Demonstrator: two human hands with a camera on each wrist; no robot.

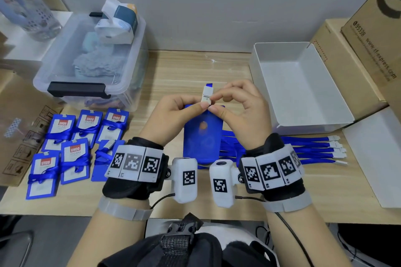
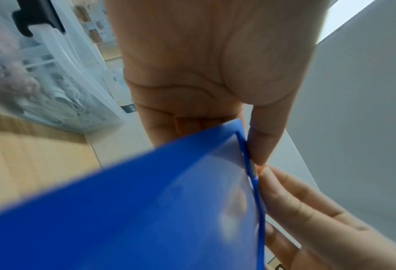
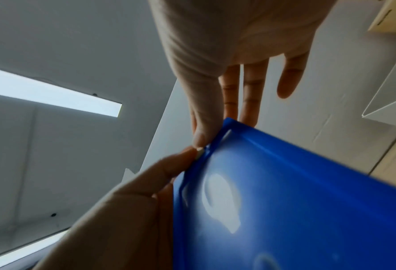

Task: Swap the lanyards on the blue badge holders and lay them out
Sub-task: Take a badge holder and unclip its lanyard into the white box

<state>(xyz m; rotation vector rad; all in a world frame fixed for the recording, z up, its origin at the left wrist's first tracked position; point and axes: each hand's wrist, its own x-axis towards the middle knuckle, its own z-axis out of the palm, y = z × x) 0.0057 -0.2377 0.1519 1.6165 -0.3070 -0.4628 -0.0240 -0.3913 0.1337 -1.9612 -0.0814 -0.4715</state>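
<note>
A blue badge holder (image 1: pixel 201 136) hangs upright above the table, its back toward me. A white lanyard clip (image 1: pixel 206 95) with a short blue strap end stands at its top edge. My left hand (image 1: pixel 180 112) pinches the clip's lower part with thumb and forefinger. My right hand (image 1: pixel 236 106) pinches the same clip from the right, its other fingers curled above. The wrist views show the blue badge holder (image 2: pixel 146 210) (image 3: pixel 296 201) close up, with both hands' fingertips meeting at its top edge.
Several blue badge holders (image 1: pixel 76 147) wrapped in blue lanyards lie in rows at the left. Loose blue lanyards (image 1: pixel 308 147) with white clips lie at the right. A white open box (image 1: pixel 299 86), a clear lidded bin (image 1: pixel 93 60) and cardboard boxes (image 1: pixel 368 34) ring the table.
</note>
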